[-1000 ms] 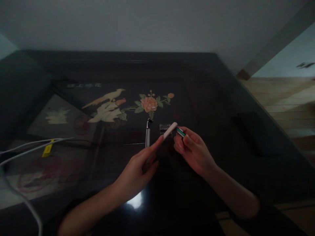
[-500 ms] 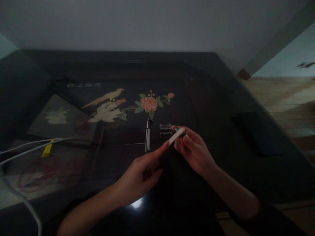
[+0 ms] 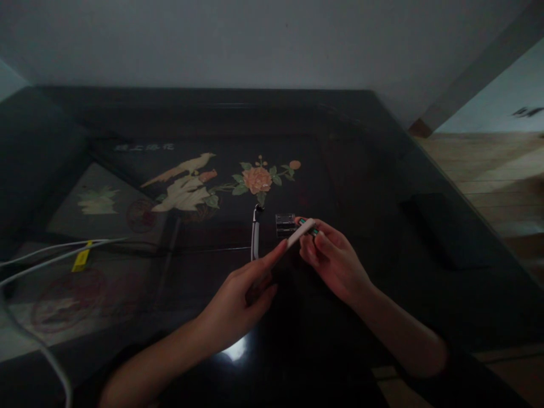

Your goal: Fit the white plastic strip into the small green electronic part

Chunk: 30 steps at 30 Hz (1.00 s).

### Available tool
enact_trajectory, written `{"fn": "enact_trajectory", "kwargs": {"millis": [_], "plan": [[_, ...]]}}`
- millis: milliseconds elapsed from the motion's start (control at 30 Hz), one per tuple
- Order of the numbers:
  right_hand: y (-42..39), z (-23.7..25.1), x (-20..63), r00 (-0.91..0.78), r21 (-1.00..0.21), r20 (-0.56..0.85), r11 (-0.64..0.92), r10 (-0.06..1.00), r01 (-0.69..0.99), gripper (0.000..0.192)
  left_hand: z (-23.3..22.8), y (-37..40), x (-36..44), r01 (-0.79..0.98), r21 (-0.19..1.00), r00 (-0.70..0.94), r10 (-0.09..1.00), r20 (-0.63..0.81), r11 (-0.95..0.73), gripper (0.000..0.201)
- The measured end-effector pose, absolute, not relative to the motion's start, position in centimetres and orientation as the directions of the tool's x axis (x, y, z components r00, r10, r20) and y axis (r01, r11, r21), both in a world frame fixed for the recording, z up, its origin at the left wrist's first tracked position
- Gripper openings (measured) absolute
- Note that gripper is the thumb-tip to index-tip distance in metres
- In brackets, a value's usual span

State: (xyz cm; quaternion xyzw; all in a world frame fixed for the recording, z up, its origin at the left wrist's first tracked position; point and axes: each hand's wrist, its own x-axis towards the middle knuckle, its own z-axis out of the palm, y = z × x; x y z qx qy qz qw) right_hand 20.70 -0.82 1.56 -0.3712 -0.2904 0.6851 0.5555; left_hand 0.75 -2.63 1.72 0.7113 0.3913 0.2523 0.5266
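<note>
My left hand [image 3: 242, 300] is closed on a slim white device [image 3: 301, 233], which is held tilted up to the right. Its kind does not show. My right hand [image 3: 335, 255] pinches a small green-and-dark battery [image 3: 315, 231] between thumb and fingers, right against the device's far end. The device crosses in front of part of the battery. Just left of the right fingertips, a clear plastic case [image 3: 285, 224] with compartments lies on the table. Beyond my left fingers rests a narrow white-and-black object [image 3: 255, 232] with a small dark loop on top, its lower end partly covered.
The dark glossy table [image 3: 357, 170] carries a bird-and-flower picture [image 3: 257, 180]. White cables [image 3: 38, 340] with a yellow tag [image 3: 81, 258] run along the left. A flat black object [image 3: 444, 231] lies on the right. A grey wall [image 3: 212, 45] stands behind the table.
My left hand and the white device have shifted slightly left. More of the battery shows on the device's right side. My right hand has hardly moved.
</note>
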Motion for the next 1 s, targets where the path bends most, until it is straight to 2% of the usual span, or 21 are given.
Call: {"fn": "enact_trajectory", "kwargs": {"millis": [133,667,1000], "plan": [[-0.83,1.40,20.75,-0.123,-0.836,-0.129,-0.174,0.984,-0.521,0.034,1.31,-2.45,0.59,0.339,0.932,0.529,0.845,-0.073,-0.131,0.068],[-0.88,1.74,20.69,-0.116,-0.809,-0.149,-0.189,0.982,-0.557,0.033,1.12,-2.32,0.46,0.397,0.907,0.494,0.866,-0.082,-0.141,0.066],[-0.80,1.74,20.66,-0.080,-0.829,-0.170,-0.186,0.982,-0.527,0.033,1.57,-2.56,0.60,0.272,0.955,0.596,0.800,-0.072,-0.116,0.072]]}}
